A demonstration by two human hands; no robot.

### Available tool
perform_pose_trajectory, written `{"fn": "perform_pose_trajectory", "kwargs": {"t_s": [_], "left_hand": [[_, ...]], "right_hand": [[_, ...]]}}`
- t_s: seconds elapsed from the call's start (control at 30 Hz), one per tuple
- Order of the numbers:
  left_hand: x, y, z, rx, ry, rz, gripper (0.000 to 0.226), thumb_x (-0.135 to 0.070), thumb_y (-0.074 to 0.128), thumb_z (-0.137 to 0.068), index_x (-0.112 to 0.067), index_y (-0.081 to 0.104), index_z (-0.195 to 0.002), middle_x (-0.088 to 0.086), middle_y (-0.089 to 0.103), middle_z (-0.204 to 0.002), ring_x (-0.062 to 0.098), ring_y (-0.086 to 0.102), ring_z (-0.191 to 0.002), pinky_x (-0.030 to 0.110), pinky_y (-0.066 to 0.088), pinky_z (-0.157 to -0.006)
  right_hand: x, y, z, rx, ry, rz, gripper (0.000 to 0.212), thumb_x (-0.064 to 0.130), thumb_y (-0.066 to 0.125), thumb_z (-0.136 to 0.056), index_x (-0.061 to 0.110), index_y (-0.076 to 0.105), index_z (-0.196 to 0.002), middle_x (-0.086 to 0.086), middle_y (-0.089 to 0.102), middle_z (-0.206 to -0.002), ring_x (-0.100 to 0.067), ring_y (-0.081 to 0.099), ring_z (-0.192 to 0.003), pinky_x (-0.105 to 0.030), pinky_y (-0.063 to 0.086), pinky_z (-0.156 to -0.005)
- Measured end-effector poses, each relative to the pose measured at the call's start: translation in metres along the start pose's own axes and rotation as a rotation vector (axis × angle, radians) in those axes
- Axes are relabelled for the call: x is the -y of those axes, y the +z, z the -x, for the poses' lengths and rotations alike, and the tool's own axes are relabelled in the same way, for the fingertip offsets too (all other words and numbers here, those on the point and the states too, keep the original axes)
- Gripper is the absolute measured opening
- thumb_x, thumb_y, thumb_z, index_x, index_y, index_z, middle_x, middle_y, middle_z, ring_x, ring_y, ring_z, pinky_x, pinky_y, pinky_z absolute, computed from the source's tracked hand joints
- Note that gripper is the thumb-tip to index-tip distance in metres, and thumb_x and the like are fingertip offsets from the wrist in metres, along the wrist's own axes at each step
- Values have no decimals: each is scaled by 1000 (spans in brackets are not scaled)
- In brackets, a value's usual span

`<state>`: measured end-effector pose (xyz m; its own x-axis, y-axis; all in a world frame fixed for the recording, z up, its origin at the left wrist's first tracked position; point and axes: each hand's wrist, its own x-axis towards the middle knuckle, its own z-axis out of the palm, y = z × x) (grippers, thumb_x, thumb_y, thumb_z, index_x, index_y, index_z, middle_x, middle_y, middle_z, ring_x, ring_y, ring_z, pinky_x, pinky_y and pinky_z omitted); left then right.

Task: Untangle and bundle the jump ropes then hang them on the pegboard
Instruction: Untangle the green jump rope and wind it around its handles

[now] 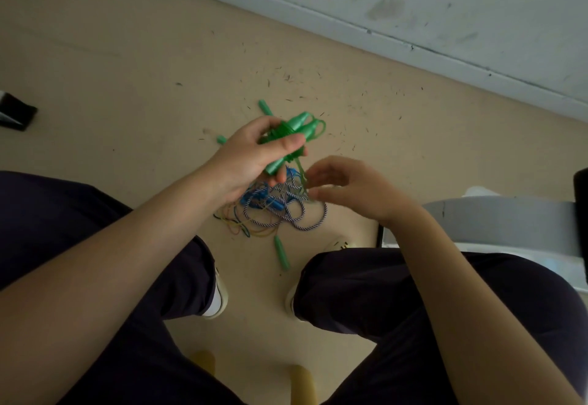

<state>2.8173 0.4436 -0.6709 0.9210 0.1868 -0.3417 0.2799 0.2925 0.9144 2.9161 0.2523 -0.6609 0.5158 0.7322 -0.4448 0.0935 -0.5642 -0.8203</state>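
So the green handles (288, 137) are sitting up in the left hand (254, 156), two of them bunched side by side, with the thumb curled over the top and the fingers wrapped round from below. A thin green cord (318, 126) is looping out past the far end of the handles, and another strand is hanging down off the near end toward the right hand (343, 186). That hand is hovering just beside and a bit below the handles, fingers loosely curved. The fingertips are right at the dangling strand, but it's blurry there, so I can't tell if they're actually pinching it.

Directly under the handles, down on the tan floor (127, 54), the rest of the tangled pile (270, 210) is lying there: a blue-and-white striped rope (305, 229), some thin blue and yellowish cords, and blue handles buried in the middle. Loose green handles are lying around the pile too, one nearer the person between the shoes (282, 253), and one farther off beyond the held handles (264, 106).

No bins or boxes with anything in them. Off to the right of the pile a grey-white chair or stool (496, 223) is poking in.
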Motion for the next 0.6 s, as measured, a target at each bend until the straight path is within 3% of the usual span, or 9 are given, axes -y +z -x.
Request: {"fn": "perform_pose_trajectory", "kwargs": {"t_s": [0.1,0.17,0.23,0.3,0.4,0.43,0.5,0.6], "left_hand": [[1,6,3,103,-29,60,42,-39,75,-79,-17,60,-112,2,76,-95,12,59,-54,24,47,-46],[1,6,3,118,-38,89,41,-39,76,-79,-17,60,-111,2,75,-95,13,60,-57,23,47,-48],[1,7,3,75,-31,65,36,-37,74,-80,-19,62,-109,3,75,-92,15,63,-65,25,48,-52],[3,8,3,11,1,22,36,-38,75,-81,-18,63,-108,10,75,-100,20,68,-83,31,52,-63],[3,8,2,-59,42,123,38,-31,72,-80,-11,61,-110,12,74,-103,26,69,-102,43,56,-95],[2,8,3,-52,49,175,38,-28,71,-81,-9,59,-111,13,72,-103,29,69,-105,46,54,-98],[-1,8,4,-4,67,253,37,-23,69,-84,-6,56,-115,14,70,-101,35,69,-104,47,56,-95],[-4,9,5,5,96,244,34,-20,70,-85,-7,55,-112,13,67,-96,33,70,-88,44,59,-83]], "right_hand": [[6,6,-1,-15,-81,-165,44,2,76,-82,4,57,-122,-13,67,-120,-23,64,-115,-42,49,-104],[7,12,-1,19,-121,-195,40,-2,70,-86,0,56,-123,-15,66,-121,-24,63,-117,-41,48,-105],[7,14,0,62,-116,-218,26,-3,64,-91,-2,60,-117,-14,70,-106,-24,69,-102,-38,53,-97],[6,14,0,46,-87,-187,12,3,59,-95,1,64,-105,-10,68,-79,-22,67,-74,-34,53,-82],[5,14,-1,-8,-58,-105,18,14,54,-100,0,65,-97,-8,54,-61,-19,53,-55,-34,46,-68],[5,14,0,-10,-53,-97,21,16,52,-101,-1,64,-95,-7,52,-59,-18,49,-53,-33,44,-65],[5,14,0,-7,-37,-91,24,17,51,-102,2,65,-92,-4,49,-58,-15,45,-50,-30,41,-60],[7,14,0,13,-20,-67,27,21,53,-102,2,64,-87,1,48,-55,-14,44,-49,-29,41,-59]]}}
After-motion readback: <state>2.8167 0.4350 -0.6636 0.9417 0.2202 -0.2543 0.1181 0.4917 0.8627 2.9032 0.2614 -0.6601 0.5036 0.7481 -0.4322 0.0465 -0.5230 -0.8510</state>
